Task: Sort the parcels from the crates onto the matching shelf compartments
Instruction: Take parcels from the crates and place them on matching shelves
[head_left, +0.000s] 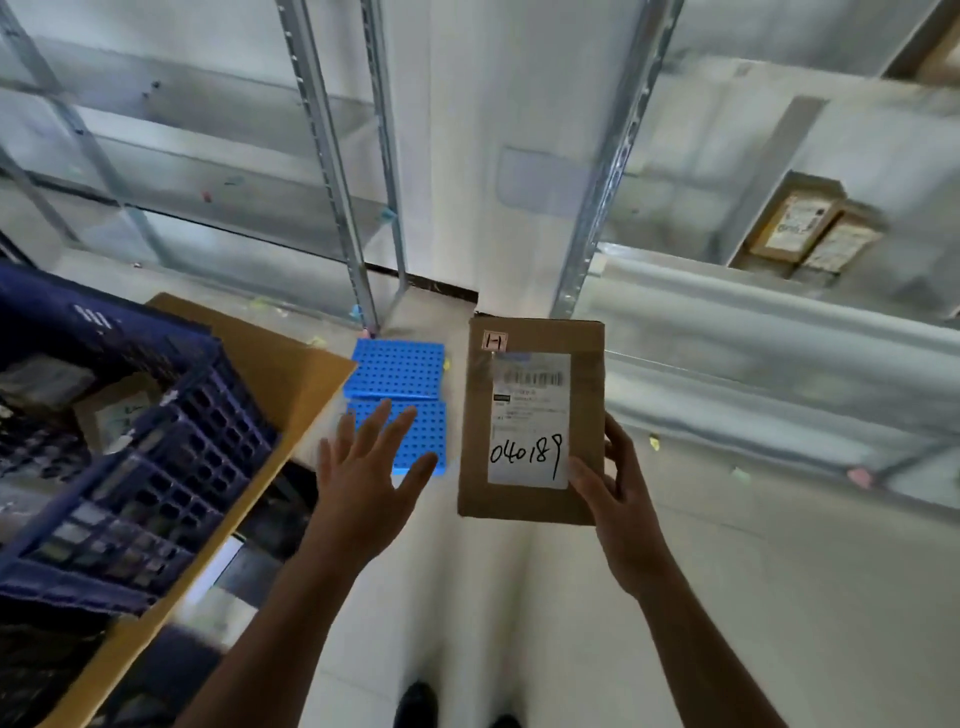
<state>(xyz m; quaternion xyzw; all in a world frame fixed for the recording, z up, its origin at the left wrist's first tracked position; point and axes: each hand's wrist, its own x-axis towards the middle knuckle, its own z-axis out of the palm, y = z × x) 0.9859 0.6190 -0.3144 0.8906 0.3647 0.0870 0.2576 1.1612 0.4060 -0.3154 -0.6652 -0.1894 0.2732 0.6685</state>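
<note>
Flat brown cardboard parcel (530, 415) up in mid-air, right hand (618, 499) clamped on its lower right corner, thumb on the white label: a firm grip. The label's small print is blurred; only "040189" reads. Left hand (363, 467) hovers spread, grip slack. Dark blue plastic lattice crate (156, 441) is cut off at the left, contents murky. A lane of pale floor (519, 597) runs between the crate and the grey metal shelf rack (779, 332).

parcel (530, 415): matt cardboard | crate (156, 441): plastic | shelf (332, 171): metal
</note>
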